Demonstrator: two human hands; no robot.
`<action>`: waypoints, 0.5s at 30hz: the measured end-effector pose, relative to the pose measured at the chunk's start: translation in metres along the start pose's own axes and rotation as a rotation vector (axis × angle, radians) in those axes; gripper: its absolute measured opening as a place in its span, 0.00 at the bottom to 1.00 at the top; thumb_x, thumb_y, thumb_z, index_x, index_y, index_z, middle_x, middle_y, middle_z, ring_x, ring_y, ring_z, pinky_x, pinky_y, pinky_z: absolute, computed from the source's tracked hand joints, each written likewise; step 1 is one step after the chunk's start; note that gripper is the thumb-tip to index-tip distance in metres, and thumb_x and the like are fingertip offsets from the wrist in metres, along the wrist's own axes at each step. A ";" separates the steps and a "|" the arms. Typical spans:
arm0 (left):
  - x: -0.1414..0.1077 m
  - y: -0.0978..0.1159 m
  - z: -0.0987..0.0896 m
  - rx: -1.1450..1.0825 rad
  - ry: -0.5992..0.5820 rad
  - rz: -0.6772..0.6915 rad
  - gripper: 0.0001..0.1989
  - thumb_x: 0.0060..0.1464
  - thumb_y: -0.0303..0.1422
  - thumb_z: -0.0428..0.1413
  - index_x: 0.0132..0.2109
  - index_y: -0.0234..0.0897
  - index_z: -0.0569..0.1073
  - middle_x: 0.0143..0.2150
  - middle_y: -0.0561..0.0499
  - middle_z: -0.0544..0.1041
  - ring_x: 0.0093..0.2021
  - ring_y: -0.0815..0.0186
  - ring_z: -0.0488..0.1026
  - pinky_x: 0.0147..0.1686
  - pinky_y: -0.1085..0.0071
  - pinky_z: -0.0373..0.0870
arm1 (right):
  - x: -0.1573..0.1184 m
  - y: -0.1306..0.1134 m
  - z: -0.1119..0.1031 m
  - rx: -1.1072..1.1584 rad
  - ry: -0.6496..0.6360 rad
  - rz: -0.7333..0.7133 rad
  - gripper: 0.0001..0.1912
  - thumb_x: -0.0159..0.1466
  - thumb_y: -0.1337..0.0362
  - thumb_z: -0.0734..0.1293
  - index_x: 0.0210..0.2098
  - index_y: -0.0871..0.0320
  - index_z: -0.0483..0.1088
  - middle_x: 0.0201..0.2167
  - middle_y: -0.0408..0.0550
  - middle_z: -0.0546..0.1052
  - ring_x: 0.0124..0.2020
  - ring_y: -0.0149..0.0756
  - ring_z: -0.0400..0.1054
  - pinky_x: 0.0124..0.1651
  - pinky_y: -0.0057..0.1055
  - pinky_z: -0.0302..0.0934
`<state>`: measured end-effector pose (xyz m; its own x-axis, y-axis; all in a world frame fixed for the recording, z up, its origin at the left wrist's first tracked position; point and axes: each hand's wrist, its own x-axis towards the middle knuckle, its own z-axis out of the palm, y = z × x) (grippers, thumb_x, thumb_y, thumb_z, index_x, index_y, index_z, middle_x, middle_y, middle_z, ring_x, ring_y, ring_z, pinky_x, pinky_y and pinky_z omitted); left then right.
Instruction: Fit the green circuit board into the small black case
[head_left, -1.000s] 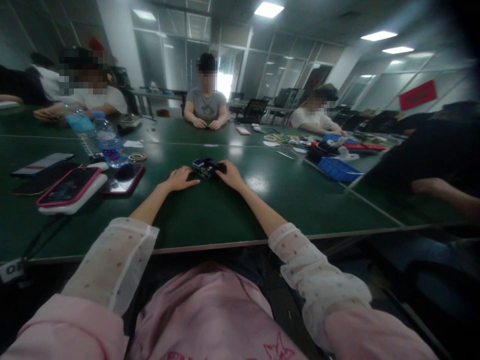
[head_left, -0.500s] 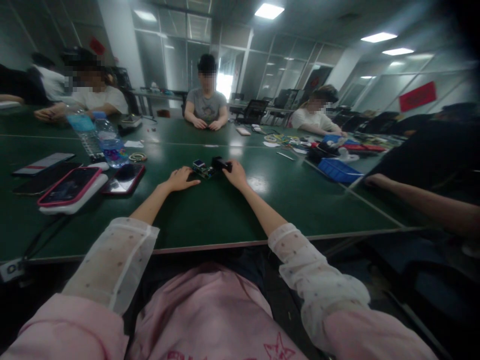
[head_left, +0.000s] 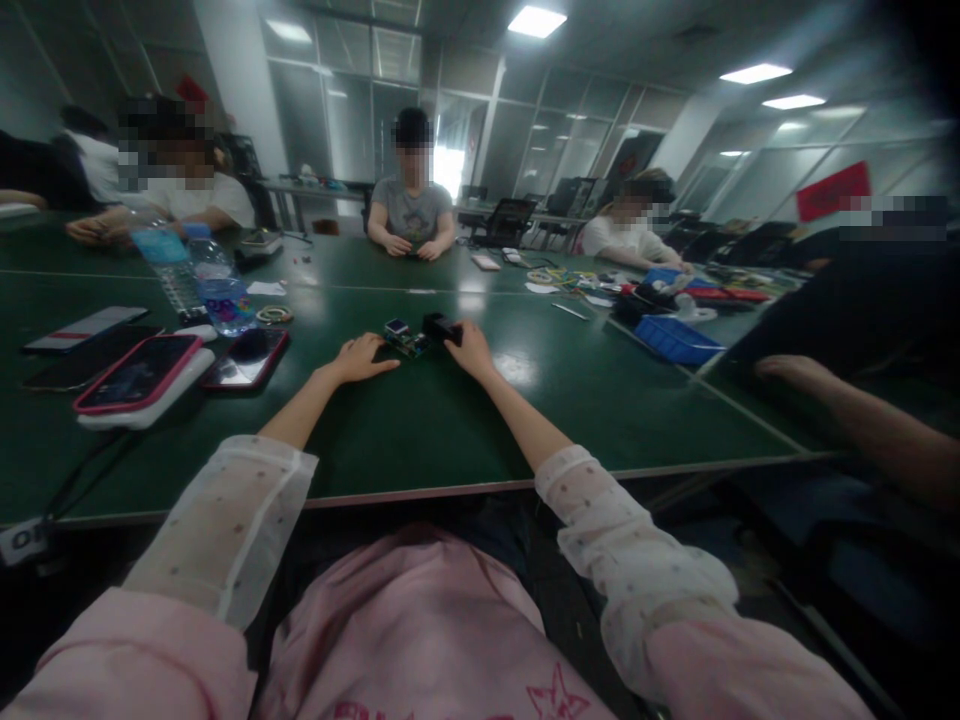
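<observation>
On the green table [head_left: 405, 430] lies a small circuit board [head_left: 407, 343] with a little square screen [head_left: 396, 326] at its far left side. My left hand [head_left: 362, 358] rests on the tabletop to the left of the board, fingers apart and holding nothing; its fingertips are close to the board's edge, and I cannot tell if they touch it. A small black box-like part [head_left: 442, 327] sits just right of the board. My right hand [head_left: 472, 350] has its fingers around the right end of that part.
Several phones [head_left: 246, 358] lie at the left, by two water bottles [head_left: 220, 285] and a tape roll [head_left: 274, 314]. A blue tray [head_left: 679, 340] and tangled wires [head_left: 559, 277] are at the right. A neighbour's arm [head_left: 847, 400] reaches over the right edge. Other people sit across the table.
The neighbour's arm at the right has shifted a little to the right. My two hands, the board and the black part look unmoved.
</observation>
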<state>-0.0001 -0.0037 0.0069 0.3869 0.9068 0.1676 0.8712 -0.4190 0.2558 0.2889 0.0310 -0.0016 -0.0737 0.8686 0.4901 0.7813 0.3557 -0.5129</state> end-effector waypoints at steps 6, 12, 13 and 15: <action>0.000 0.002 0.000 0.003 -0.003 -0.007 0.42 0.57 0.64 0.44 0.66 0.39 0.64 0.68 0.37 0.64 0.68 0.46 0.61 0.66 0.47 0.55 | 0.000 0.001 0.001 0.021 0.011 -0.018 0.20 0.61 0.64 0.69 0.52 0.57 0.65 0.49 0.58 0.73 0.53 0.52 0.69 0.57 0.54 0.66; -0.001 0.001 -0.001 0.004 -0.003 -0.008 0.42 0.56 0.64 0.45 0.67 0.41 0.63 0.68 0.39 0.64 0.68 0.46 0.60 0.66 0.47 0.54 | -0.001 0.002 0.002 0.028 0.018 -0.013 0.20 0.61 0.63 0.69 0.52 0.56 0.65 0.49 0.57 0.73 0.53 0.51 0.70 0.57 0.53 0.66; -0.001 0.001 -0.001 0.002 -0.006 -0.008 0.42 0.56 0.64 0.45 0.67 0.40 0.63 0.68 0.39 0.64 0.68 0.46 0.60 0.67 0.47 0.54 | 0.000 0.002 0.002 0.032 0.024 -0.015 0.20 0.61 0.64 0.69 0.52 0.56 0.65 0.49 0.57 0.73 0.53 0.51 0.70 0.57 0.53 0.66; 0.000 0.000 0.000 0.000 -0.008 -0.008 0.43 0.56 0.64 0.44 0.67 0.39 0.63 0.68 0.38 0.63 0.68 0.46 0.60 0.67 0.47 0.54 | 0.000 0.002 0.002 0.030 0.027 -0.009 0.19 0.61 0.64 0.69 0.51 0.56 0.65 0.48 0.57 0.73 0.52 0.51 0.70 0.57 0.53 0.66</action>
<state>-0.0001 -0.0040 0.0073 0.3824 0.9104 0.1576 0.8743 -0.4117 0.2571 0.2889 0.0322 -0.0042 -0.0636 0.8557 0.5136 0.7619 0.3741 -0.5288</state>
